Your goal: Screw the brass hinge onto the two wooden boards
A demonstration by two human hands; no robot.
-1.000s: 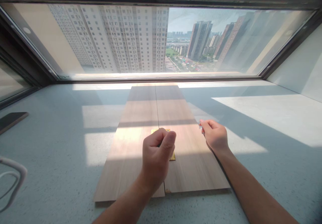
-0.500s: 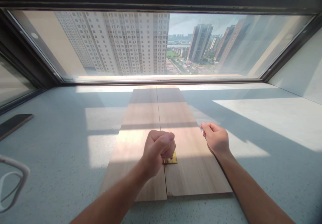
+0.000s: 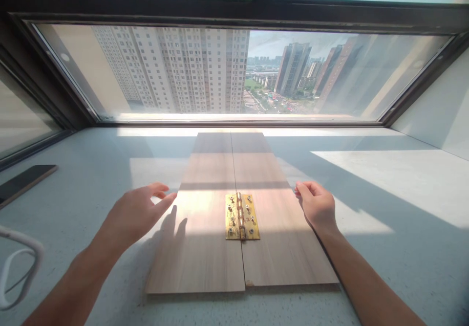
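Observation:
Two pale wooden boards, a left board point(image 3: 198, 252) and a right board point(image 3: 282, 252), lie side by side with a narrow seam between them. Across the seam sits a brass-coloured hinge point(image 3: 252, 226), its knuckle running along the joint and several screws standing in its two leaves. My left hand point(image 3: 141, 213) is off the hinge, thumb and fingers apart, just beside the left board's outer edge. Beside the right board's outer edge, my right hand point(image 3: 315, 204) is closed in a pinch. Whatever its fingertips hold is too small or hidden to make out.
The boards rest on a pale speckled sill point(image 3: 381, 267) in front of a dark-framed window point(image 3: 234, 123). At the left lie a dark flat strip point(image 3: 27, 182) and a white looped object point(image 3: 31, 262). A wall point(image 3: 436, 91) rises at the right.
My left hand has opened from a fist above the hinge and moved left to the left board's edge, uncovering the hinge. The right hand stays nearly in place. The view has tilted slightly up.

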